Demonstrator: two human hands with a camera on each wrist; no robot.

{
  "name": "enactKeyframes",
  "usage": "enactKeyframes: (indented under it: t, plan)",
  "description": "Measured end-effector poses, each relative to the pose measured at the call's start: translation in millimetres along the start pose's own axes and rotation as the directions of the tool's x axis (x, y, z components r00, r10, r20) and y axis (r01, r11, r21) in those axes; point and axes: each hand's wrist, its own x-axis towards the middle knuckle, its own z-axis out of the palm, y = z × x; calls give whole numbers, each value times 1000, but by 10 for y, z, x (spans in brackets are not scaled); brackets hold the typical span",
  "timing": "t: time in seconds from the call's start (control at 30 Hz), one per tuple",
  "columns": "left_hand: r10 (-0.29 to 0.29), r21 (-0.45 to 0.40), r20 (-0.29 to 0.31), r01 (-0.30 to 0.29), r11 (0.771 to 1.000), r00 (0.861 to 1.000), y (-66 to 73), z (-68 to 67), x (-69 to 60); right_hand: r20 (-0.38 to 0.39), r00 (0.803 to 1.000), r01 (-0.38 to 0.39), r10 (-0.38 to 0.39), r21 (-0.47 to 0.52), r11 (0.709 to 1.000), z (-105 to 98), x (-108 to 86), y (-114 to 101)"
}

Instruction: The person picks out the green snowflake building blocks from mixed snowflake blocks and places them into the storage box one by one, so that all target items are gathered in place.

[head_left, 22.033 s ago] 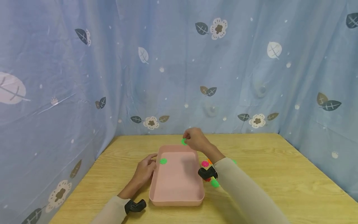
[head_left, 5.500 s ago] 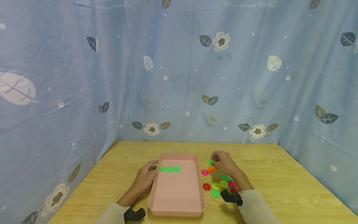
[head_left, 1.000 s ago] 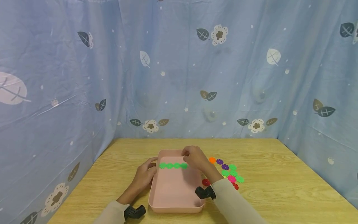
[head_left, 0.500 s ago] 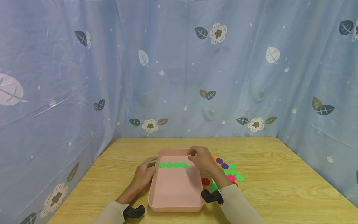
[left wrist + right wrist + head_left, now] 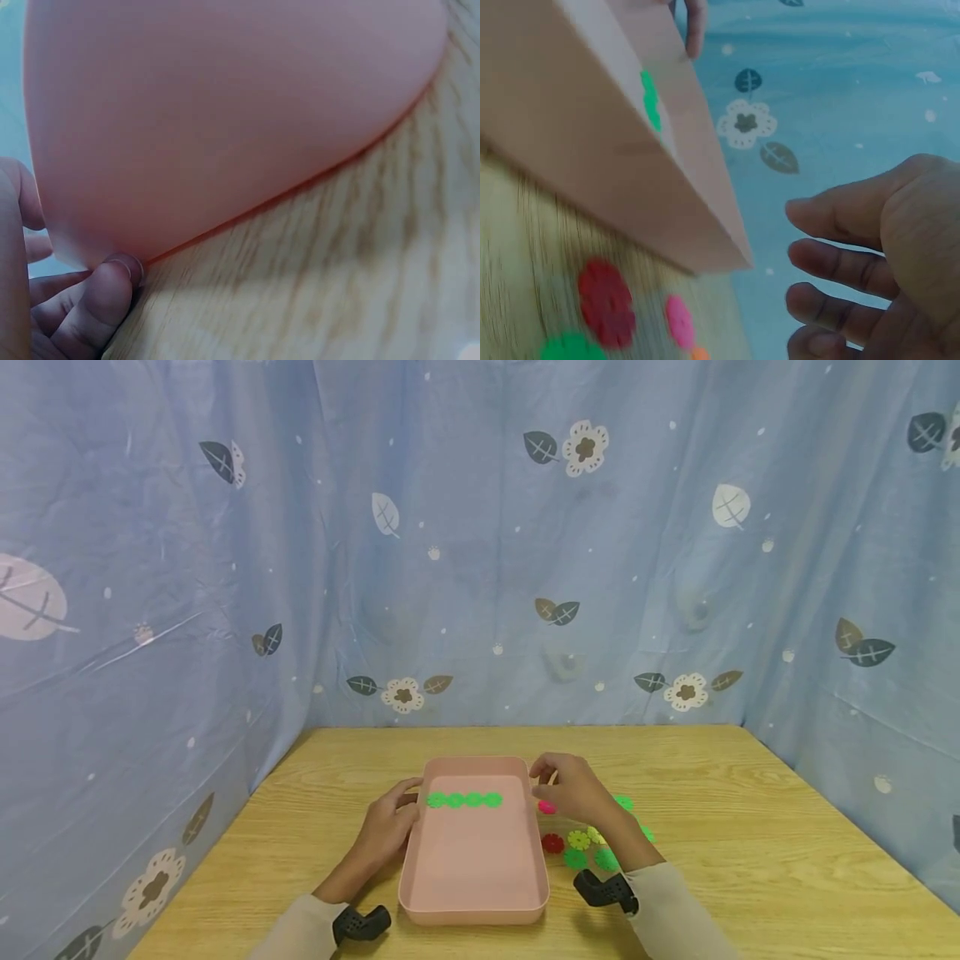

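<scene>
A blue flowered curtain (image 5: 480, 527) hangs behind a wooden table (image 5: 712, 860). The right hand (image 5: 573, 789), its thumb and fingers parted around nothing, hovers just beside the pink tray (image 5: 476, 877) at two o'clock. The left hand (image 5: 386, 827) rests relaxed fingers against the tray's outer side at nine o'clock. Inside, towards twelve, four green discs (image 5: 474, 800) lie in a row. Outside at three o'clock lie a red disc (image 5: 552, 843), a pink disc (image 5: 547, 807) and a yellow disc (image 5: 579, 840), with others partly hidden by the right arm.

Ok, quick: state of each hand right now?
Left hand: touching the tray's left side; whether it grips cannot be told.
Right hand: open, holding nothing.
</scene>
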Motion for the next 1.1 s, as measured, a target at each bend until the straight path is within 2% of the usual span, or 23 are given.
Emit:
enactKeyframes:
  t: [0.23, 0.37, 0.43, 0.57, 0.67, 0.73, 0.8, 0.97, 1.03, 1.1]
  plan:
    - [-8, -19, 23, 8, 1000, 1000, -33, -12, -5, 95, 995, -9, 10, -12, 1000, -169, -99, 75]
    - [-6, -14, 14, 6, 1000, 1000, -32, -11, -4, 177, 984, -2, -1, 15, 1000, -233, -126, 110]
    - [-5, -20, 15, 6, 1000, 1000, -27, -11, -3, 239, 971, 3, -10, 30, 1000, -262, -144, 119]
    - [-3, -36, 22, 4, 999, 1000, -23, -8, -3, 371, 928, 7, -21, 39, 999, -304, -184, 136]
    - [-1, -44, 30, 2, 999, 1000, -19, -8, -4, 428, 903, -4, -15, 44, 999, -314, -213, 165]
    - [-3, -50, 37, 5, 999, 999, -16, -10, -4, 443, 896, -24, 4, 39, 999, -311, -227, 191]
    - [-4, -50, 39, 6, 999, 999, -12, -11, -3, 458, 888, -76, 53, 33, 997, -304, -242, 219]
    - [1, -29, 25, 0, 1000, 1000, -17, -11, -1, 494, 843, -236, 214, -18, 971, -262, -256, 244]
    - [3, -26, 24, -2, 1000, 1000, -19, -14, 2, 492, 835, -251, 246, -56, 966, -241, -254, 236]
    - [1, -26, 26, 0, 1000, 1000, -16, -19, 5, 485, 836, -257, 259, -72, 964, -224, -248, 232]
